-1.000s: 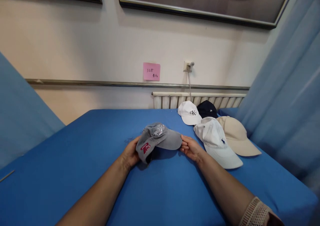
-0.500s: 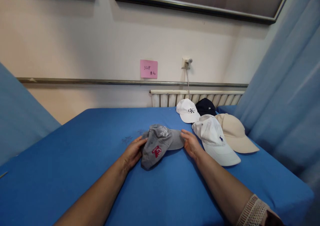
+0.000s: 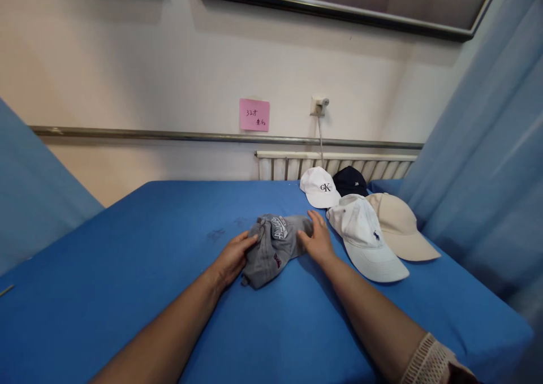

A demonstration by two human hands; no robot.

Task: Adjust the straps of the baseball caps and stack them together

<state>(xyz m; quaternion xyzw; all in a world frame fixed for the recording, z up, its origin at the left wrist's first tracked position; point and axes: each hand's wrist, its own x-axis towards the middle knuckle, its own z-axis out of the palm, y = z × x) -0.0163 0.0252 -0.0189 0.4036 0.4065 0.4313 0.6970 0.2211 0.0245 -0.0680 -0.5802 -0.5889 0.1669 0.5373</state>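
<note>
A grey baseball cap (image 3: pixel 267 254) with white lettering on its front and a small dark red mark on its side is between my hands, its crown creased and partly collapsed. My left hand (image 3: pixel 232 258) grips the crown's left edge, thumb on top and the other fingers mostly hidden. At the brim's end, my right hand (image 3: pixel 317 238) has closed around it with the thumb on the near side. Close to the right of that hand lies a pale white cap (image 3: pixel 358 225) with a dark blue horse-rider emblem.
A white cap (image 3: pixel 316 186) with black letters, a navy cap (image 3: pixel 350 180) and a beige cap (image 3: pixel 394 225) sit at the back right of the blue-covered table (image 3: pixel 127 265). Behind are a radiator (image 3: pixel 292 169) and a metal rail (image 3: pixel 182 137); blue curtains (image 3: pixel 475 146) flank both sides.
The grey cap's crown has crumpled inward and its side emblem is now mostly folded away. My right hand has moved slightly left and wrapped further over the brim.
</note>
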